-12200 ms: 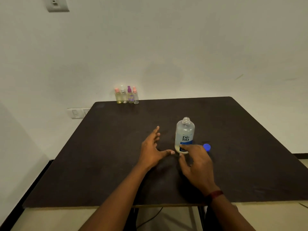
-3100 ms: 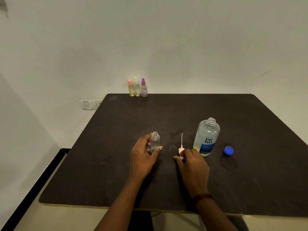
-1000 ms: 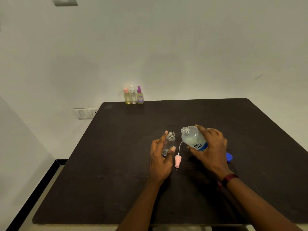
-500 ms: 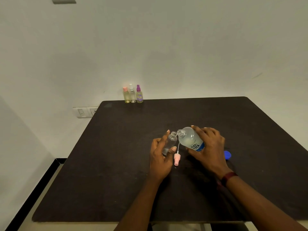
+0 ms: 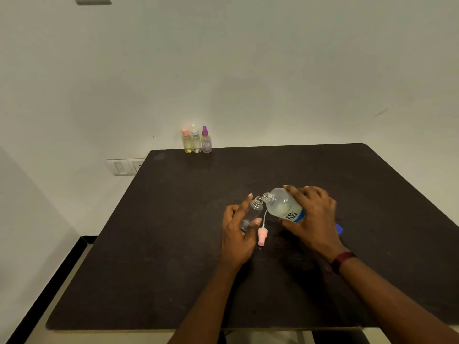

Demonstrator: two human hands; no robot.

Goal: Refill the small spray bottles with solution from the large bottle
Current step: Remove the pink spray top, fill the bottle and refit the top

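Two hands bring two open mouths together. The right hand (image 5: pixel 310 219) wraps the body of the large bottle (image 5: pixel 283 207), which is tilted so that its long axis runs down to the left, neck first. The left hand (image 5: pixel 238 229) pinches the small spray bottle (image 5: pixel 252 214) between thumb and fingers. Its mouth is just beside the large neck and slightly lower, almost touching. I judge the pour needs only more tilt leftward. The pink spray head (image 5: pixel 262 235) lies on the table (image 5: pixel 173 244) between the hands, and the blue cap (image 5: pixel 339 229) shows past the right hand. Three more small bottles (image 5: pixel 197 140) stand at the far edge.

Dim, even light; soft shadows, wide-angle edge distortion.
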